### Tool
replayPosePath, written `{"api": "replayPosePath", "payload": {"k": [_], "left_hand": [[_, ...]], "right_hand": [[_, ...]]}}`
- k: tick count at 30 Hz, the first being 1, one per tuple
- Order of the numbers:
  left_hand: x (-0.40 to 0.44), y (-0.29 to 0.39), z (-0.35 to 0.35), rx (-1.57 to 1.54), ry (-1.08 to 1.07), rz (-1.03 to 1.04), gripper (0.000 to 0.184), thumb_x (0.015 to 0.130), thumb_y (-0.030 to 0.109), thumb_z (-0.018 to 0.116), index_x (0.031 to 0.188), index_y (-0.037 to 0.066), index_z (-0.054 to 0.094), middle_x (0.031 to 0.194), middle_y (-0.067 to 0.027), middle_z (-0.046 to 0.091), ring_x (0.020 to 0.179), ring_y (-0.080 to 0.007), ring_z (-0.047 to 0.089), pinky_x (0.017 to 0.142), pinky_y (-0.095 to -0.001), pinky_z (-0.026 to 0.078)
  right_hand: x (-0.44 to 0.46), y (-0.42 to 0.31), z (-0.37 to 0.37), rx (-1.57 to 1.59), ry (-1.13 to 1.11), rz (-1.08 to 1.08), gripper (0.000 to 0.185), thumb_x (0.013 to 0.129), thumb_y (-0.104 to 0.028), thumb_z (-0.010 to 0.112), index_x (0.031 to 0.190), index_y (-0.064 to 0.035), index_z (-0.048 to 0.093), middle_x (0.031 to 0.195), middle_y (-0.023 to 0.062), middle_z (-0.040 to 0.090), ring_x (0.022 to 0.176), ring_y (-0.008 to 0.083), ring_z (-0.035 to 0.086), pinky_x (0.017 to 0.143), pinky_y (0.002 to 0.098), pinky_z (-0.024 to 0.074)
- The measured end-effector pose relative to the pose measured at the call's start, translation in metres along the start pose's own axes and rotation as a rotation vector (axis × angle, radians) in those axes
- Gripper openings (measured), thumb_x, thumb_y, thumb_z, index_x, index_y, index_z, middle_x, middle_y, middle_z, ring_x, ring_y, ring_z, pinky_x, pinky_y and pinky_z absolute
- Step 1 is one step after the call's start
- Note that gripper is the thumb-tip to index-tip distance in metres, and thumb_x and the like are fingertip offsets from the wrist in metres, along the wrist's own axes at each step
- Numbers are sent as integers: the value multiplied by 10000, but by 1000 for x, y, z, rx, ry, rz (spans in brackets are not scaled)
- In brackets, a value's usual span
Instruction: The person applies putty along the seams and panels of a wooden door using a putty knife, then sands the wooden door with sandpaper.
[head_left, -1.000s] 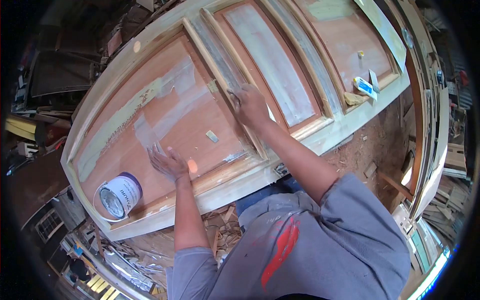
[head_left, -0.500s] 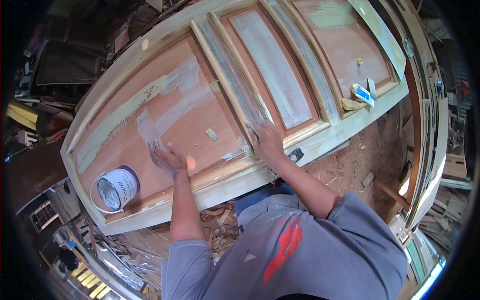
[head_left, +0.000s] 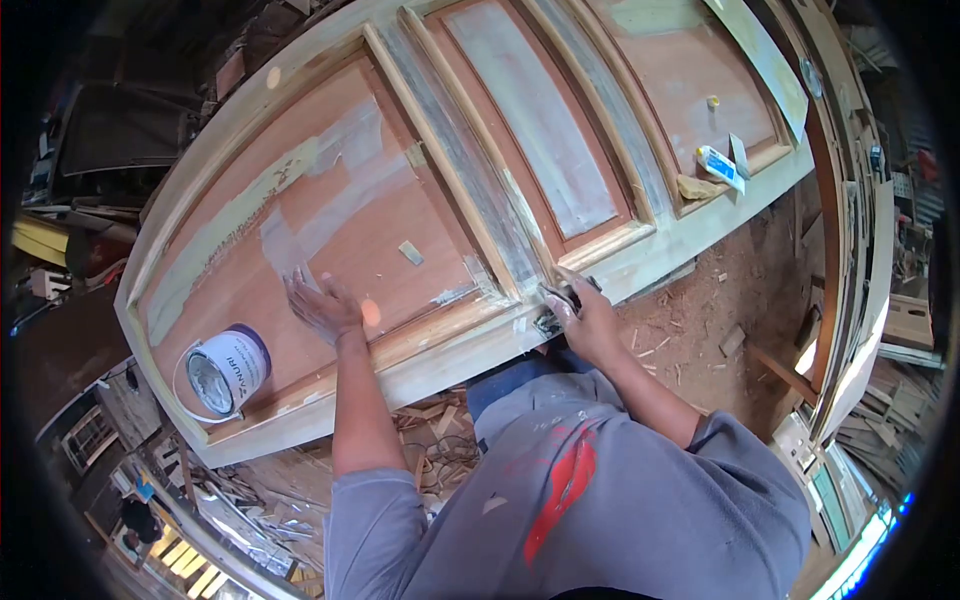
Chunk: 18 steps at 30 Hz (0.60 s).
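Note:
A wooden panelled door point(head_left: 430, 235) with raised mouldings lies flat before me, patched with pale filler. My left hand point(head_left: 325, 306) rests on the left panel, fingers stretched out and holding nothing. At the door's near edge, my right hand point(head_left: 588, 316) closes around a small dark object point(head_left: 552, 322), mostly hidden by the fingers, so its kind is unclear. A small pale piece point(head_left: 411, 252), perhaps sandpaper, lies between the hands on the left panel. An opened white and purple can point(head_left: 240, 372) with a wire handle stands at the left corner, grey-white filler smeared inside.
On the right panel lie a blue and white tube point(head_left: 720, 168), a thin flat plate point(head_left: 739, 154), a yellow cap point(head_left: 713, 102) and a tan lump point(head_left: 697, 188). A long pale board point(head_left: 765, 70) overlaps the far right end. Shavings and offcuts cover the floor point(head_left: 720, 300).
My right hand has moved from the moulding towards the near edge and taken hold of the dark object lying there. My left hand stays on the panel. The view has shifted slightly.

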<state>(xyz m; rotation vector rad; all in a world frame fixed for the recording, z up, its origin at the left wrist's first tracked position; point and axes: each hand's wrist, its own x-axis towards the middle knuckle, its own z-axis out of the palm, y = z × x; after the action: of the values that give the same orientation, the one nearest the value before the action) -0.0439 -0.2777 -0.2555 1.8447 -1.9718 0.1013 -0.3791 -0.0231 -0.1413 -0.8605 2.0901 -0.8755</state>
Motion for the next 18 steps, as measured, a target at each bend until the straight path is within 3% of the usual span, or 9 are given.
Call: {"api": "replayPosePath", "payload": {"k": [3,6,18], "left_hand": [[0,-1,0,-3,-2,26,575,975,277,658,1442,-35,533,1502,-293,535,1433,-464,485,1215,-596,354],[-2,-5,4,19,0,24,577,982,289,657,1438,-43,533,1509,-299,532,1438,-466,482,1218,-595,350],[-1,-5,1,32,-45,14,606,1001,323,635,1465,-46,512,1546,-301,500,1464,-464,453,1241,-580,331]], "right_hand": [[1,9,21,-94,20,-202,273,975,-92,714,1232,-3,719,1143,238,734,1093,442,691,957,479,546],[4,5,40,-112,-16,-86,260,952,-80,717,1200,-5,734,1155,231,730,1096,434,688,967,486,543],[5,13,50,-112,28,-162,210,909,27,656,1117,-1,674,1072,243,689,1045,470,670,913,522,538]]}}
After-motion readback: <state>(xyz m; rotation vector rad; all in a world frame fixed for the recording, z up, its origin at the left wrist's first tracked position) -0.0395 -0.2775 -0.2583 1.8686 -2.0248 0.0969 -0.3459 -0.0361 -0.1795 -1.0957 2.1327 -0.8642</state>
